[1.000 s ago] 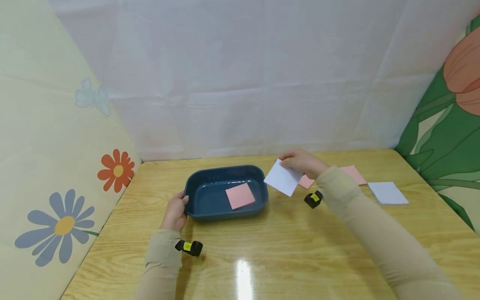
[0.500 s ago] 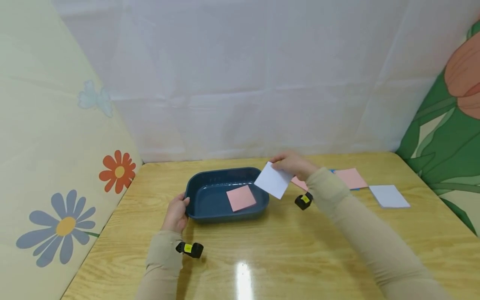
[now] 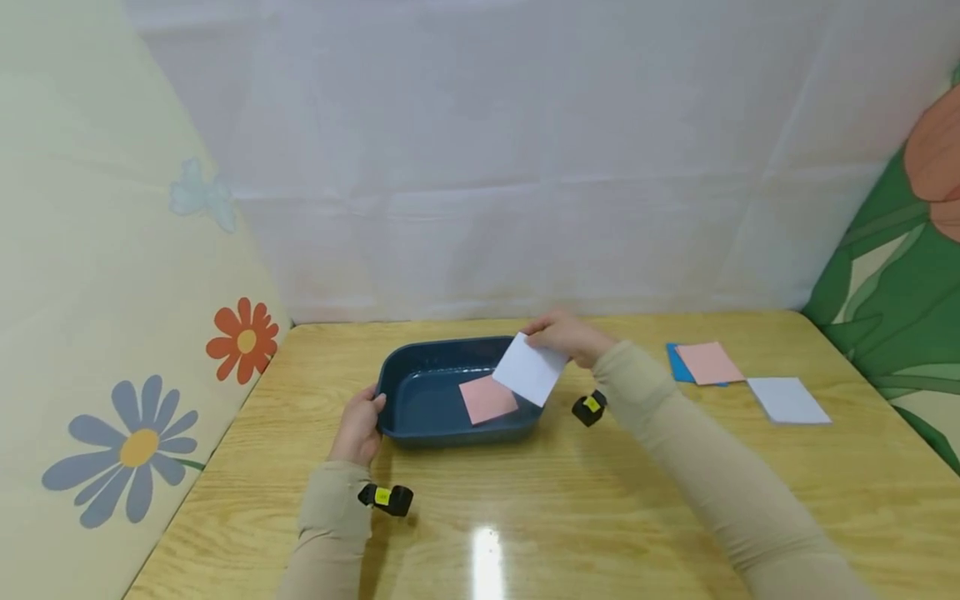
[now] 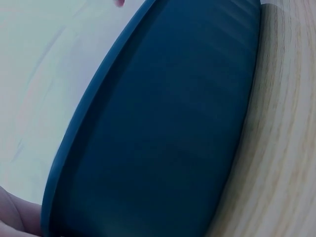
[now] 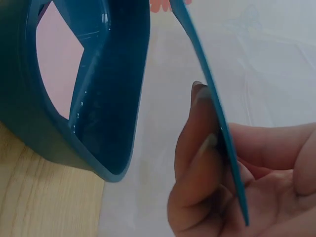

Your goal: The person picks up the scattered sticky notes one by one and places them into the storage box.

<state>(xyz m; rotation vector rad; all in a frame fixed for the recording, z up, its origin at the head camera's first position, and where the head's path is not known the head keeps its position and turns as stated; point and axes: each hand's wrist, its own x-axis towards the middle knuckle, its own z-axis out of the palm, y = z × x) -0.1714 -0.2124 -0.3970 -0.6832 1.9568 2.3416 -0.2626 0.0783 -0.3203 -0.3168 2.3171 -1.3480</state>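
Note:
My left hand (image 3: 359, 429) grips the left end of a dark blue rectangular dish (image 3: 427, 438), thumb over the rim. The left wrist view shows the outer wall of the dish (image 4: 158, 123) and part of the thumb (image 4: 19, 215). A pink paper square (image 3: 487, 399) lies inside, toward the right. Pinched between the thumb and fingers of my right hand (image 3: 568, 335) is a white paper square (image 3: 531, 369), tilted over the dish's right end. Edge-on in the right wrist view, this paper (image 5: 217, 103) looks teal, beside the dish (image 5: 123, 98).
On the table's right side, a pink paper square (image 3: 711, 363) overlaps a blue one (image 3: 678, 367). Nearby lies a white paper square (image 3: 790, 401). The wooden table (image 3: 450, 517) meets a white cloth backdrop (image 3: 487, 208), with flowered panels at both sides.
The right hand has carried the white square leftward from beside the dish to over its right end. A pink piece near that hand is now out of sight. The left hand keeps its grip.

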